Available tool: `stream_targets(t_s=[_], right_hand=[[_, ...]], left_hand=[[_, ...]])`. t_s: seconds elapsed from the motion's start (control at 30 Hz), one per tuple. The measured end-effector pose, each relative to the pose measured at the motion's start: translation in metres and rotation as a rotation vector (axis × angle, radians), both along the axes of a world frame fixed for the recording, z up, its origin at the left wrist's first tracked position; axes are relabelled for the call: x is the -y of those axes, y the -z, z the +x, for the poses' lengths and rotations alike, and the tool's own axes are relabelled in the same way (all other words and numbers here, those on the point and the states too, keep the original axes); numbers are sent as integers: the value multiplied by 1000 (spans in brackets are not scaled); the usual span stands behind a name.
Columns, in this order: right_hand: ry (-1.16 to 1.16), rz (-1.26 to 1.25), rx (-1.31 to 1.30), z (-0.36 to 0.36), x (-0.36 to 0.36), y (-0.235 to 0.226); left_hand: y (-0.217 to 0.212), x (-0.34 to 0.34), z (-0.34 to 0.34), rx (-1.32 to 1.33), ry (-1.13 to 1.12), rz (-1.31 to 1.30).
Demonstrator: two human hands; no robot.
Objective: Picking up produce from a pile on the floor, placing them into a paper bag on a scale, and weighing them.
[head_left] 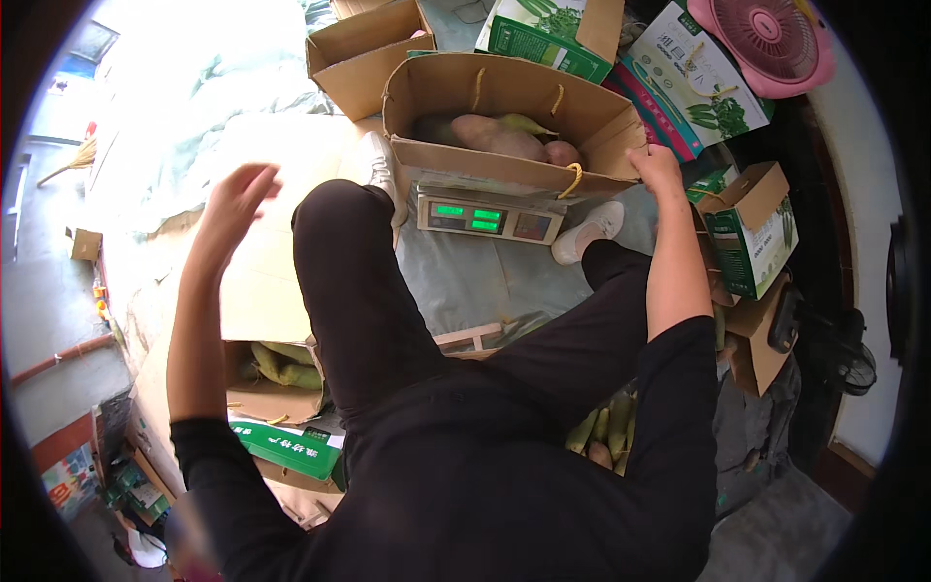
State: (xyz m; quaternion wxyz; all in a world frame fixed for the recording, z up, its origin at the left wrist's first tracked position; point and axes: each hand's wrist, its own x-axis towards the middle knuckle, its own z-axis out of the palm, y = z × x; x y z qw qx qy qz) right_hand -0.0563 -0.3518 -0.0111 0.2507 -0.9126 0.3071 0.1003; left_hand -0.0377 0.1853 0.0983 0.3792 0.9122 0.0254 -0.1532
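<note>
A brown cardboard box with yellow rope handles stands on a digital scale with lit green displays. Inside it lie large pinkish sweet potatoes and a green ear of corn. My right hand is closed on the box's near right corner, its fingertips pinching the cardboard rim. Off to the left, apart from the box, my left hand hangs in the air, fingers loosely bent and holding nothing.
An open cardboard box is behind on the left. Green-white printed cartons and a pink fan fill the far right. By my left leg sits a box with corn; more corn lies by my right thigh.
</note>
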Motion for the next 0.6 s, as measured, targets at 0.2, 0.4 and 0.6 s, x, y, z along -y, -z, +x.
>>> stream_targets(t_s=[0.2, 0.4, 0.6], right_hand=[[-8, 69, -83, 16, 15, 9], [63, 271, -103, 21, 15, 16], [0, 269, -40, 26, 40, 33]], left_hand=[[59, 94, 105, -68, 372, 259], [115, 123, 138, -177, 258, 297], [141, 114, 148, -173, 283, 158]])
